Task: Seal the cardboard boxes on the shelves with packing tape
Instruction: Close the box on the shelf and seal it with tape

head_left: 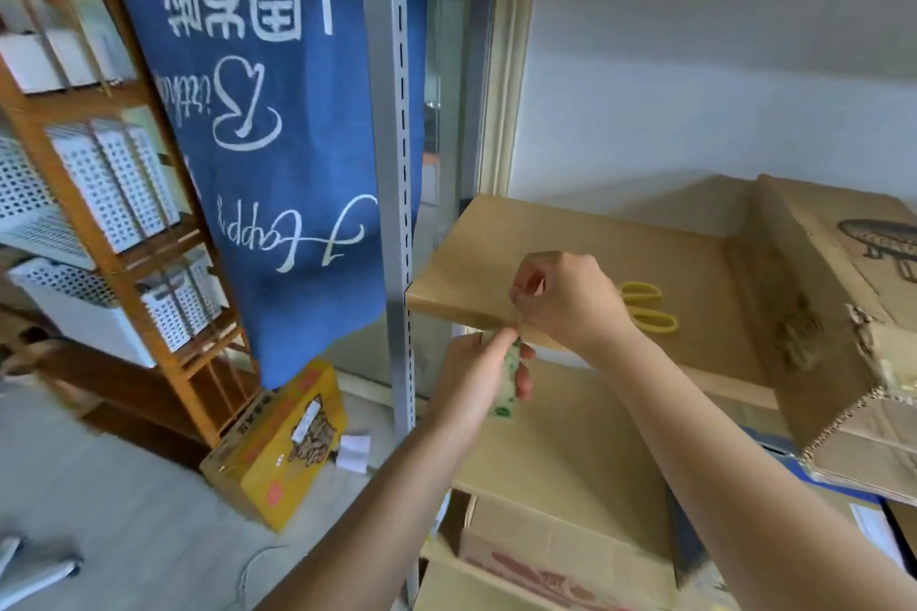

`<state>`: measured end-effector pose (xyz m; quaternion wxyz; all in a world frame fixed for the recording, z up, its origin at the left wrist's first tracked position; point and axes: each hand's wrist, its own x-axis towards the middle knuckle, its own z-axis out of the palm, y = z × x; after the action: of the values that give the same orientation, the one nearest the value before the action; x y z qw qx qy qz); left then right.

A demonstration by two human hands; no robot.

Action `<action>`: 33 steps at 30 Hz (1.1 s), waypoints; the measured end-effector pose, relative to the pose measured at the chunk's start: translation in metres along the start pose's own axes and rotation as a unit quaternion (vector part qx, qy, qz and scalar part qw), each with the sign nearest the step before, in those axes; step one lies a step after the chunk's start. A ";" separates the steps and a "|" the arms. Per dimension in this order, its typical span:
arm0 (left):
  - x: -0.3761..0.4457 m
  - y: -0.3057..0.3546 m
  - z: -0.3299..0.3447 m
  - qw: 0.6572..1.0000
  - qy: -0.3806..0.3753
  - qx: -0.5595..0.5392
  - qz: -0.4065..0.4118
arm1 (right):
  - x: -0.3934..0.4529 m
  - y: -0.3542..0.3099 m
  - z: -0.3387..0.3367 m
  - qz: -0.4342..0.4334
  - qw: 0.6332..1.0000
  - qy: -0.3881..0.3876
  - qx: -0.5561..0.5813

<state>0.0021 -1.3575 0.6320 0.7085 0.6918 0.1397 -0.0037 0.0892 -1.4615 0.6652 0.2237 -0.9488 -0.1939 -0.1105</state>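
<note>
A flat brown cardboard box (496,248) lies on the metal shelf at mid-height. My left hand (476,377) grips a roll of packing tape (507,382) with a green-printed core, just below the box's front edge. My right hand (570,298) has its fingers curled and pinches at the tape's end against that front edge. Yellow-handled scissors (650,308) lie on the box top just behind my right hand. A second, torn cardboard box (843,313) stands to the right. More cardboard boxes (560,526) sit on the shelf below.
A grey slotted shelf post (397,164) rises left of the box. A blue cloth banner (268,114) hangs beside it. On the floor stands a yellow carton (278,442). A wooden rack (114,213) with white perforated baskets fills the left.
</note>
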 end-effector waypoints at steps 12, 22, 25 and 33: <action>0.007 0.000 -0.008 0.999 -0.006 0.034 -0.025 | -0.002 -0.002 0.030 0.022 0.987 0.112 -0.116; 0.015 -0.002 -0.023 0.976 0.102 0.190 -0.005 | 0.004 -0.018 0.013 -0.061 0.980 0.107 -0.158; -0.006 -0.002 -0.017 0.911 0.252 0.241 0.222 | -0.042 -0.014 -0.007 -0.145 0.964 0.190 -0.113; -0.087 -0.025 0.113 0.773 -0.045 0.235 0.588 | -0.256 0.102 -0.075 -0.056 0.914 0.337 -0.219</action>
<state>-0.0647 -1.4853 0.6257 0.3936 0.7829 -0.3317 0.3495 -0.1076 -1.6622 0.6163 0.0559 -0.8680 -0.1304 -0.4758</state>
